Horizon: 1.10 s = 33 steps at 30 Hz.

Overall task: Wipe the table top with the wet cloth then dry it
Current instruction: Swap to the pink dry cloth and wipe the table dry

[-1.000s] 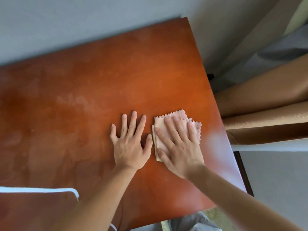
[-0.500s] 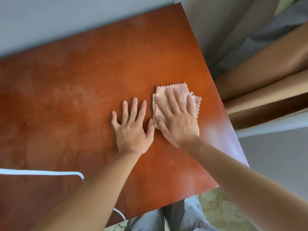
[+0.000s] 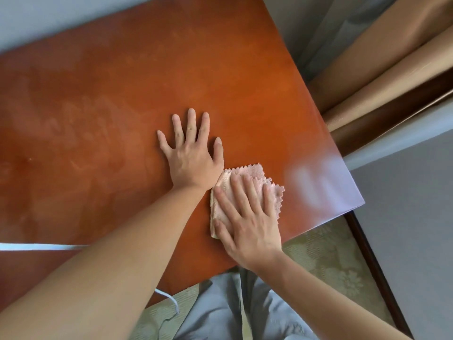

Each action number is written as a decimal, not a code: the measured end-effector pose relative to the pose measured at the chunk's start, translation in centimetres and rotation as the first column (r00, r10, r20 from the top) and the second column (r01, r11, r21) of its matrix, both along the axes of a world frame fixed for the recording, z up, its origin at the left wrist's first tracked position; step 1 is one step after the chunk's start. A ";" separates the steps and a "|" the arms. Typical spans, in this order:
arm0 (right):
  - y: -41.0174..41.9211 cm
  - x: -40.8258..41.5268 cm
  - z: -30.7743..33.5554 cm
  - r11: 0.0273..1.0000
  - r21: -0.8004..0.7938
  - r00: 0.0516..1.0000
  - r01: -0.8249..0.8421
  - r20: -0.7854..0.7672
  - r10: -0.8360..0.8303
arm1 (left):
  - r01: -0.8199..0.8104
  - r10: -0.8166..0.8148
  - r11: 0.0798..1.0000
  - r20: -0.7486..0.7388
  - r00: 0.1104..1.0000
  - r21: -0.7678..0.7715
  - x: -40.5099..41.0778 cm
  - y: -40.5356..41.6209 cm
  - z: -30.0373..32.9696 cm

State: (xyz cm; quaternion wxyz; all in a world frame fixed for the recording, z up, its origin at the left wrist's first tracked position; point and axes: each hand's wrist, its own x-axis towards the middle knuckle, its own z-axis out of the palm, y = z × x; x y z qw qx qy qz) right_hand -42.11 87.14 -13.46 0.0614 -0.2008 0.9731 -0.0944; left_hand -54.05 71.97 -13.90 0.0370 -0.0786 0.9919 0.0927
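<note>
A folded pink cloth [image 3: 252, 173] with zigzag edges lies flat on the reddish-brown table top [image 3: 127, 94], near its front right corner. My right hand [image 3: 247, 217] presses down on the cloth with fingers spread, covering most of it. My left hand [image 3: 191, 153] rests flat on the bare wood just left of and beyond the cloth, fingers apart, holding nothing. Faint smeared streaks show on the left half of the table.
A white cord [image 3: 44, 246] crosses the table's front left edge and hangs down. Tan curtains [image 3: 382, 65] hang beyond the right edge. A grey wall runs behind the table. Below are my grey trousers [image 3: 232, 310] and a patterned green mat [image 3: 326, 256].
My right hand has slid the cloth back toward me along the right side of the table. My left hand stays planted flat on the wood.
</note>
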 end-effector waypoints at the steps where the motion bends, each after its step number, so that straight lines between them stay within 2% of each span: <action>1: -0.2 0.2 0.0 1.000 -0.004 1.000 0.003 0.002 -0.003 | 0.002 -0.002 1.000 -0.003 1.000 -0.009 0.0 0.0 0.0; 6: 1.1 -0.4 -0.3 0.999 -0.021 0.999 -0.037 -0.007 0.036 | 0.010 -0.010 1.000 0.005 1.000 -0.016 0.0 0.1 0.2; 11: 5.7 -3.2 -0.3 0.985 -0.010 0.986 0.169 -0.001 -0.169 | 0.012 -0.011 0.999 0.015 1.000 -0.040 0.0 0.0 0.4; 14: 4.9 -3.2 0.0 0.967 -0.004 0.967 0.256 0.017 -0.255 | 0.013 -0.012 0.999 0.013 1.000 -0.039 -0.1 0.1 0.4; 20: -0.7 1.5 -0.2 0.998 -0.051 0.999 0.044 0.017 -0.043 | 0.002 -0.002 1.000 -0.016 1.000 0.002 0.0 0.1 0.4; 25: 2.2 0.8 0.0 0.996 -0.015 0.996 -0.084 0.025 0.084 | -0.003 0.003 1.000 -0.026 1.000 0.020 0.0 0.1 0.4; 30: 10.6 -3.0 0.8 0.980 0.042 0.975 0.193 0.100 -0.196 | -0.006 0.006 1.000 -0.026 1.000 -0.005 0.1 0.1 0.2; 33: 10.3 -3.3 1.0 0.967 0.062 0.962 0.248 0.101 -0.253 | -0.018 0.018 1.000 -0.037 0.999 0.003 0.1 0.1 0.2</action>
